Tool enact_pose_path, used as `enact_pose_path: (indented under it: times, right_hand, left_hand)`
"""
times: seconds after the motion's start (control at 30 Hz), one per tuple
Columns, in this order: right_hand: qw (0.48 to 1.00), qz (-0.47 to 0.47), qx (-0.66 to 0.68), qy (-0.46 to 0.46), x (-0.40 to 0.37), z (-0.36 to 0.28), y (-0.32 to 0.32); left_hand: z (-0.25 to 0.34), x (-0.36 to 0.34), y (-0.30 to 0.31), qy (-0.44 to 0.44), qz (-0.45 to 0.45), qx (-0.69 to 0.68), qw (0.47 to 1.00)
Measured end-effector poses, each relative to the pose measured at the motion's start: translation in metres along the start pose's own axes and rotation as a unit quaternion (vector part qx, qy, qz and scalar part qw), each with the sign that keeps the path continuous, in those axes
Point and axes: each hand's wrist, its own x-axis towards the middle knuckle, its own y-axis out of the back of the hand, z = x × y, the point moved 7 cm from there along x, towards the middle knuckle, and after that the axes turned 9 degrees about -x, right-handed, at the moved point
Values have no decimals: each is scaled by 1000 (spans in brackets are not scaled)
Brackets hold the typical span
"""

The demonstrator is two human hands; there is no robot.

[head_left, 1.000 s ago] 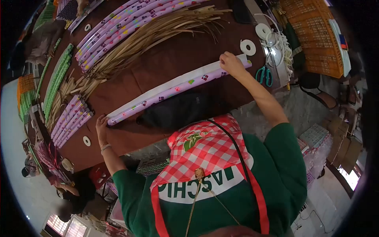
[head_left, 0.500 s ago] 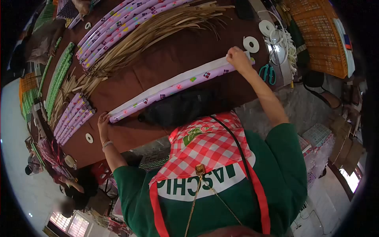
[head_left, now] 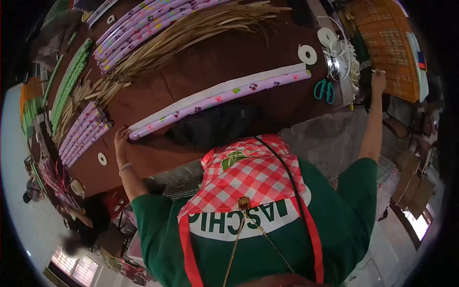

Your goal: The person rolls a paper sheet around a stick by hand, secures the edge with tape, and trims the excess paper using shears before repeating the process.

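A long purple roll of patterned paper [head_left: 220, 99] lies slantwise across the brown table, with a white strip along its far edge. My left hand [head_left: 122, 139] grips its left end, fingers closed at the corner. Out past the table's right side, my right hand [head_left: 378, 82] is pinched, apart from the roll, and a small white piece shows at its fingertips. Teal-handled scissors [head_left: 324, 91] and a white tape roll [head_left: 307, 55] lie near the roll's right end. A dark bag or cloth [head_left: 215, 126] rests just below the roll.
More purple rolls [head_left: 143, 31] and a bundle of dry leaf strips [head_left: 191, 36] lie at the back. Short purple rolls [head_left: 85, 134] and green rolls [head_left: 71, 86] are at left. An orange woven basket [head_left: 382, 45] stands at right. A person [head_left: 91, 225] sits lower left.
My right hand has left the right end of the purple roll and moved right, beyond the table edge. My left hand stays at the left end.
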Motion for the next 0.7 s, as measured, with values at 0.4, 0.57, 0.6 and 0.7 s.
enact_pose_path:
  times: [0.4, 0.57, 0.6, 0.7]
  right_hand:
    - [688, -93, 372, 617, -303, -421, 87]
    - [658, -209, 382, 615, -329, -469, 61]
    - [646, -261, 382, 608, -330, -473, 55]
    - [655, -353, 370, 556, -327, -477, 40]
  left_hand:
    - [18, -9, -12, 9, 30, 6, 999]
    - [10, -7, -6, 11, 27, 22, 999]
    - [12, -9, -7, 13, 37, 18, 999]
    - [14, -11, -10, 0, 59, 8, 998]
